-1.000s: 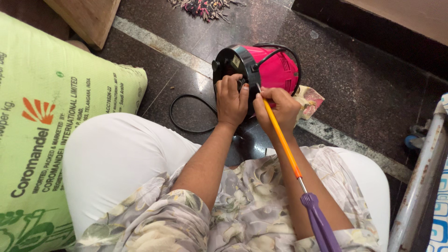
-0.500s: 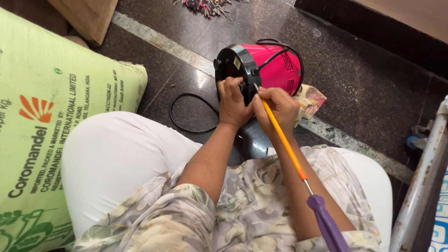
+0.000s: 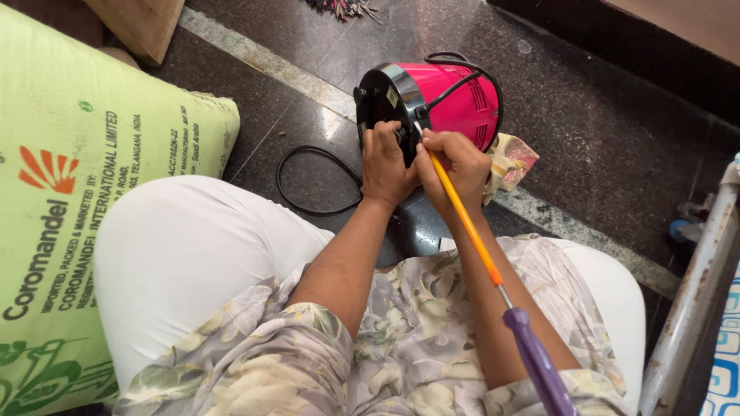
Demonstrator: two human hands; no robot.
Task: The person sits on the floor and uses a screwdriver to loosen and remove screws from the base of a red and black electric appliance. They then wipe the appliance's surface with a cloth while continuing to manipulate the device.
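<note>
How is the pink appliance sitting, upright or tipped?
Tipped on its side: the pink appliance lies on the floor, black base facing the person, left hand on that base, right hand holding a screwdriver.

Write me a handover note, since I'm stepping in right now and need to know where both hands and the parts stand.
Left hand: pressed against the black base plate of the pink appliance, steadying it.
Right hand: shut on the orange shaft of a long screwdriver with a purple handle; its tip sits at the base plate, hidden by the fingers.
The appliance lies on its side on the dark floor, a patterned cloth beside it and its black cord looped to the left.
Done: tool is set on the base.
Left: whether any screw is out cannot be seen.
</note>
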